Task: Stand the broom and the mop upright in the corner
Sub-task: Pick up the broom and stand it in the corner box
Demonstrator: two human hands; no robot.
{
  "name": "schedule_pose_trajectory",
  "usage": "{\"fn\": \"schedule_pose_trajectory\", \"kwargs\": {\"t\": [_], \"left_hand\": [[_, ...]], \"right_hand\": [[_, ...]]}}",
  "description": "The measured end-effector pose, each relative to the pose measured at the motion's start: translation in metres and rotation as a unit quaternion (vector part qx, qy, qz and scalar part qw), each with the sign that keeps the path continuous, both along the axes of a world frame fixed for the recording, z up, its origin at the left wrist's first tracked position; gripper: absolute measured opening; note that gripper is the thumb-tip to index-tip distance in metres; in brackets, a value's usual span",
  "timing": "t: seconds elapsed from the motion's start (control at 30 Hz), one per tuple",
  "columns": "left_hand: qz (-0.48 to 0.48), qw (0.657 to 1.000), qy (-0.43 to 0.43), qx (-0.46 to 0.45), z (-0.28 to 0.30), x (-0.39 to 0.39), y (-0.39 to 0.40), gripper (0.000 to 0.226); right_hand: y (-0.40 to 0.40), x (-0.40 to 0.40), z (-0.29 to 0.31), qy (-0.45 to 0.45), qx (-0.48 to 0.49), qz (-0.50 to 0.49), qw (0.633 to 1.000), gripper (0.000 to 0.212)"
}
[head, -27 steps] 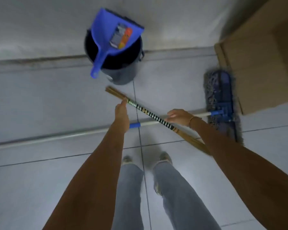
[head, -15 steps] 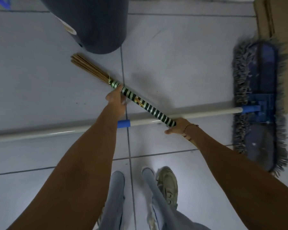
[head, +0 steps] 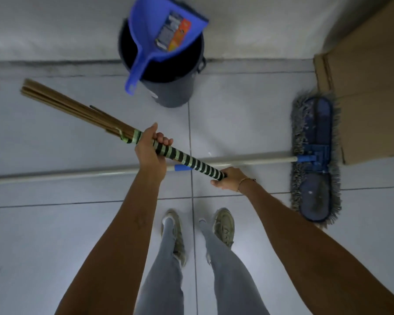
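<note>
The broom (head: pixel 187 162) is a bundle of brown sticks with a green-and-black striped grip. I hold it off the floor, slanting from upper left to lower right. My left hand (head: pixel 149 150) is closed on the grip near the brown stick end (head: pixel 73 110). My right hand (head: pixel 231 179) is closed on the lower end of the grip. The mop lies flat on the tiles beneath the broom: its white pole (head: pixel 77 174) runs left to right, and its blue fringed head (head: pixel 315 155) rests at the right.
A dark bin (head: pixel 175 92) with a blue dustpan (head: pixel 159 35) in it stands against the white wall ahead. A cardboard box (head: pixel 371 92) sits at the right, touching the mop head. My feet (head: pixel 223 223) stand on grey tiles just behind the pole.
Both hands have lifted the broom off the floor, and its stick end has swung up and to the left. The view has tilted back up, showing the bin's top and dustpan again.
</note>
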State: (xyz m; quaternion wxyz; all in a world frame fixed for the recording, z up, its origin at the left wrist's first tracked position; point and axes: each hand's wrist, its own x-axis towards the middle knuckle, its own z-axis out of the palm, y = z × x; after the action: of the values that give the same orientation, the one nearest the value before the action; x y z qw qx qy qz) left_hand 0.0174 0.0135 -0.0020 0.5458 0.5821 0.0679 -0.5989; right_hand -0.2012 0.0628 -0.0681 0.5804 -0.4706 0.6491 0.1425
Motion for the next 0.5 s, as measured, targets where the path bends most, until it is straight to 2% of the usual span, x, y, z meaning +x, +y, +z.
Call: {"fn": "schedule_pose_trajectory", "kwargs": {"t": [0.17, 0.27, 0.4, 0.5], "left_hand": [[-0.062, 0.99, -0.057, -0.113, 0.184, -0.01, -0.032, 0.033], [-0.141, 0.967, -0.092, -0.189, 0.285, -0.031, -0.056, 0.037], [-0.264, 0.909, -0.113, -0.301, 0.4, -0.061, -0.074, 0.04], [-0.319, 0.87, -0.115, -0.358, 0.457, -0.086, -0.077, 0.041]], "right_hand": [[-0.021, 0.021, 0.144, -0.013, -0.052, -0.055, 0.997, 0.028], [-0.032, 0.023, 0.225, -0.032, -0.089, -0.115, 0.989, 0.022], [-0.048, 0.017, 0.319, -0.119, -0.144, -0.2, 0.962, 0.014], [-0.048, 0.004, 0.368, -0.136, -0.192, -0.223, 0.946, 0.017]]}}
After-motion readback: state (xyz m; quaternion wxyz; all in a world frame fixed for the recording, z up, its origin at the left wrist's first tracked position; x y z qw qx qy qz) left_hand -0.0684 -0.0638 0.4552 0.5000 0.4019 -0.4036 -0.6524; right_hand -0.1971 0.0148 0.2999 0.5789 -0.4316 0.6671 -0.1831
